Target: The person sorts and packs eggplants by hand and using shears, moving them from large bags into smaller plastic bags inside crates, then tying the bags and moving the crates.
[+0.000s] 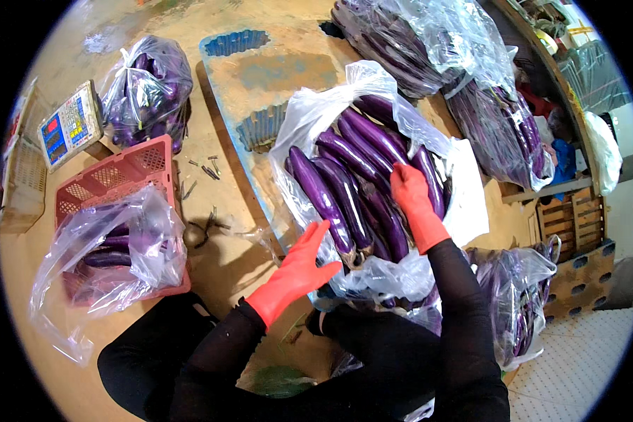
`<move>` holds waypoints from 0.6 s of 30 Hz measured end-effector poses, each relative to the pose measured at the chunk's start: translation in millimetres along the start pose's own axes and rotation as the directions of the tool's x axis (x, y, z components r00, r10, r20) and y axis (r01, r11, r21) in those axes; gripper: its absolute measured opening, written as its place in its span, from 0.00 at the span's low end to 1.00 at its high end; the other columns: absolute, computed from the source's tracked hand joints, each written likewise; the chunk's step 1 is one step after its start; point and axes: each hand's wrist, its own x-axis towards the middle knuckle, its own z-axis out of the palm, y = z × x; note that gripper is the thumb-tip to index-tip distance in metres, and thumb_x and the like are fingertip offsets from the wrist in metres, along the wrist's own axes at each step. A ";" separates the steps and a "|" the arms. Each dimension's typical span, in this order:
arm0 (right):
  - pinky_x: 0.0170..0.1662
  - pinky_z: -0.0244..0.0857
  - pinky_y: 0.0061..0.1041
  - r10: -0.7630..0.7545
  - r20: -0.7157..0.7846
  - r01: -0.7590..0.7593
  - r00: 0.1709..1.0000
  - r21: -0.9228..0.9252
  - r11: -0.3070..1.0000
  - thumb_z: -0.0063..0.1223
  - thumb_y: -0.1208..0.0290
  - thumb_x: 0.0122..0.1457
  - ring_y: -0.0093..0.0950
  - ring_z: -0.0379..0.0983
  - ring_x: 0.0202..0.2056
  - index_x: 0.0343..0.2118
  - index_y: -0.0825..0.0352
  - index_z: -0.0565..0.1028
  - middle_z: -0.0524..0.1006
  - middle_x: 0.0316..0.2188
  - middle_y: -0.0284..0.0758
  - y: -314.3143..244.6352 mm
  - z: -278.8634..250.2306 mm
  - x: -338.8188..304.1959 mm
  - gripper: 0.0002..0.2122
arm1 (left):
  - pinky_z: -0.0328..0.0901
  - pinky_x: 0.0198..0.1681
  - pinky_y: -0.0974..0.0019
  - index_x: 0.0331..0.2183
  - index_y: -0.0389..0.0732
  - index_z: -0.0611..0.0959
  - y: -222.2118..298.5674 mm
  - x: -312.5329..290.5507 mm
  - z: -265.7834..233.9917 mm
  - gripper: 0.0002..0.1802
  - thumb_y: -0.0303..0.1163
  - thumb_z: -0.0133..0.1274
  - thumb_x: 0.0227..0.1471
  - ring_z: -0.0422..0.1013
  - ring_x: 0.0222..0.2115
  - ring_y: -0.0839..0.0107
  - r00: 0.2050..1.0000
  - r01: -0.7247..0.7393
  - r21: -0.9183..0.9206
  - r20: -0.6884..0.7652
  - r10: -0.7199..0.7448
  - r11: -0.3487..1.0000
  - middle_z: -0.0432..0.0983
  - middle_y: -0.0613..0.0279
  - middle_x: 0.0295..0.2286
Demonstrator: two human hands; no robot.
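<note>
Long purple eggplants (319, 190) lie side by side in an opened clear plastic bag (299, 126) in front of me. My right hand (413, 204), in a red rubber glove, is closed on an eggplant (373, 138) at the right of the pile, its fingertips partly hidden. On the near left side, my left hand (294, 271) wears a matching glove. Its fingers are spread beside the bag's edge, with nothing in them. The bag rests on a worn blue-edged pallet (278, 72), with a white sheet (469, 197) by its right side.
At left, a red crate (116, 172) holds a plastic bag with eggplants. A digital scale (70, 126) and a tied eggplant bag (148, 91) stand behind it. More bagged eggplants (499, 133) lie at far right, another bag (517, 302) near right. Cut stems (207, 170) litter the floor.
</note>
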 end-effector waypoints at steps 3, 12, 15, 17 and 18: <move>0.49 0.62 0.41 -0.064 -0.046 0.059 0.997 -0.108 0.992 0.50 0.62 0.53 0.49 0.69 0.44 0.50 0.63 0.67 0.72 0.43 0.49 16.9 30.2 53.2 0.22 | 0.51 0.59 0.57 0.59 0.45 0.57 -1.3 -2.8 -8.6 0.43 0.39 0.58 0.45 0.51 0.58 0.55 0.997 -0.056 0.009 -0.049 0.056 0.998 0.53 0.47 0.57; 0.51 0.60 0.36 0.271 0.343 -0.166 0.899 -0.306 0.938 0.51 0.40 0.47 0.43 0.69 0.48 0.45 0.73 0.72 0.72 0.45 0.52 -15.0 16.8 104.5 0.36 | 0.59 0.54 0.58 0.57 0.42 0.61 -22.0 -6.5 -3.2 0.38 0.36 0.57 0.46 0.56 0.55 0.57 0.993 -0.017 0.020 -0.113 0.020 1.000 0.59 0.50 0.55; 0.47 0.64 0.31 0.240 0.520 -0.216 0.820 -0.106 0.971 0.53 0.50 0.52 0.35 0.73 0.42 0.46 0.69 0.73 0.76 0.40 0.48 -26.3 -15.4 101.2 0.26 | 0.58 0.55 0.58 0.56 0.43 0.63 -24.8 -7.4 2.5 0.37 0.36 0.58 0.46 0.57 0.55 0.56 0.990 -0.024 0.023 -0.142 0.027 0.999 0.59 0.49 0.55; 0.40 0.68 0.22 0.068 0.744 -0.606 0.665 0.485 0.630 0.47 0.66 0.59 0.24 0.76 0.32 0.48 0.62 0.73 0.78 0.35 0.42 -63.6 -41.7 80.3 0.15 | 0.59 0.54 0.59 0.56 0.44 0.64 -27.8 -10.2 -1.4 0.37 0.36 0.58 0.45 0.58 0.54 0.56 0.988 -0.010 -0.042 -0.151 0.003 0.999 0.59 0.49 0.55; 0.37 0.70 0.23 0.001 0.730 -0.631 0.684 0.590 0.504 0.45 0.64 0.60 0.26 0.76 0.29 0.50 0.62 0.70 0.78 0.33 0.42 -64.9 -52.8 72.1 0.16 | 0.61 0.52 0.60 0.56 0.46 0.64 -27.6 -9.7 -2.9 0.36 0.37 0.58 0.46 0.61 0.52 0.57 0.986 -0.013 -0.068 -0.164 0.001 0.998 0.60 0.50 0.54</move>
